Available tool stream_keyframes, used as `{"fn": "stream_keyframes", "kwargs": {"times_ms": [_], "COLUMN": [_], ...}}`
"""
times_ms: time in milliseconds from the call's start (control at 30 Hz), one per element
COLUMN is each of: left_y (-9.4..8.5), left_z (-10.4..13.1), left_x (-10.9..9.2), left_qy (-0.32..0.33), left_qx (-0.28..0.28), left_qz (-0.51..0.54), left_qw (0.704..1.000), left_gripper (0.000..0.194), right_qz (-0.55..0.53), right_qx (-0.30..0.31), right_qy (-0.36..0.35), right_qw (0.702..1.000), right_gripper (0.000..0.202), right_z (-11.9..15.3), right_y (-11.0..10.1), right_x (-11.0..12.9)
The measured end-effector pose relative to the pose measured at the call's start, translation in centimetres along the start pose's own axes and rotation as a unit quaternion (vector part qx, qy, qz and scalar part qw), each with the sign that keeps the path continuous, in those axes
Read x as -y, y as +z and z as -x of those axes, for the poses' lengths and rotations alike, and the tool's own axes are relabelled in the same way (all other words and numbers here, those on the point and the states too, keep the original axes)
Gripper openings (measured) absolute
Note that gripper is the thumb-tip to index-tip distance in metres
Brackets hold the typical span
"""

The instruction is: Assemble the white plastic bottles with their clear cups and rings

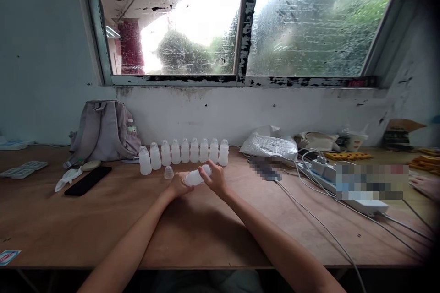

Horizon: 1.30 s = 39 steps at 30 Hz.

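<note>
A frosted white baby bottle (195,178) lies tilted nearly sideways between my two hands, above the wooden table. My left hand (180,185) is closed around its left end, while the fingers of my right hand (215,176) grip its right end. Just left of the held bottle, a small clear dome cap (168,172) stands on the table. Behind my hands, several similar bottles (185,151) with clear caps stand upright in a row. The part of the held bottle under my fingers is hidden.
On the left are a grey backpack (99,132), a black phone (88,181) and a crumpled white tissue (68,178). To the right lie a silvery plastic package (270,145), a white power strip (364,203) and trailing cables (309,224). Part of another person's hand (426,185) shows at far right.
</note>
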<state>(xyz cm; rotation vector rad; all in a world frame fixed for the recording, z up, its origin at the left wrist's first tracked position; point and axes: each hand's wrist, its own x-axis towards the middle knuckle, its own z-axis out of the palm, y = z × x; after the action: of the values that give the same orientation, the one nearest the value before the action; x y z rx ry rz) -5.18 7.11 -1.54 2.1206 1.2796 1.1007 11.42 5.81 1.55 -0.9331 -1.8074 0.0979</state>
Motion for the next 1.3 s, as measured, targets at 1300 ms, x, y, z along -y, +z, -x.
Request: {"fn": "stream_keyframes", "kwargs": {"times_ms": [1300], "left_y": [0.0], "left_z": [-1.1], "left_x": [1.2], "left_qy": [-0.106], "left_qx": [-0.041], "left_qz": [0.193], "left_qw": [0.975], "left_gripper": [0.040], "right_qz": [-0.109], "right_qx": [-0.098], "right_qy": [0.228], "right_qw": [0.963], "right_gripper": [0.031], "right_z": [-0.4], "right_y": [0.9], "right_x": [-5.8]}}
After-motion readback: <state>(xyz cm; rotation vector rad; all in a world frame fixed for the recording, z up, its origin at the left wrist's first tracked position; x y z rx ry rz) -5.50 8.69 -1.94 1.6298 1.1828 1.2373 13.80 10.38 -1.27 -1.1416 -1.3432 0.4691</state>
